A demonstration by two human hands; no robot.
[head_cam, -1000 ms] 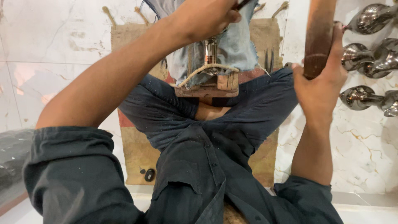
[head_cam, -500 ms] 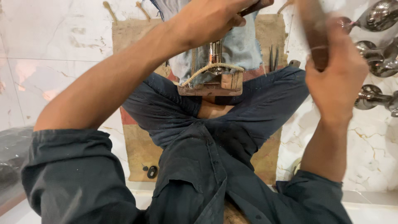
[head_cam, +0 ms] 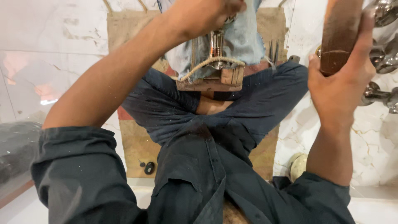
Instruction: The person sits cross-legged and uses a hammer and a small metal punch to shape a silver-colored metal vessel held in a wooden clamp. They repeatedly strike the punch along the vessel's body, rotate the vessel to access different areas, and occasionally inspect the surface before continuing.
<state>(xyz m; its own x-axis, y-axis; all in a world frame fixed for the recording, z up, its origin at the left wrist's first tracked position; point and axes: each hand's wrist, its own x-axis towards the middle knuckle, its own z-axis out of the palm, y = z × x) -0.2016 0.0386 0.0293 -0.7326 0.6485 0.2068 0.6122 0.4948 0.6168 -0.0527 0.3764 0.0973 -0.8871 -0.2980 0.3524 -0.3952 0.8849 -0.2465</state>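
1. Wooden and brown, a thick mallet-like block [head_cam: 340, 37] is raised at the upper right, with the right hand [head_cam: 344, 83] clamped round its lower end.
2. The left hand [head_cam: 203, 14] is closed in a fist at the top edge, above a shiny metal piece [head_cam: 216, 45] that stands upright on a small wooden block [head_cam: 211, 81]; what the fist grips is hidden.
3. A loop of pale cord [head_cam: 207, 65] runs round the metal piece and block, which sit between the person's crossed legs on a strip of burlap matting [head_cam: 137, 145], with blue cloth [head_cam: 244, 37] behind.
4. How far the work stands is hard to judge: the metal piece is set and held, the wooden tool is up and well apart from it, and no finished mark shows on it.
5. Room is tight on the right, where polished metal fittings [head_cam: 381, 58] lie on the marble floor [head_cam: 54, 49] just beside the raised hand; the left side is open.
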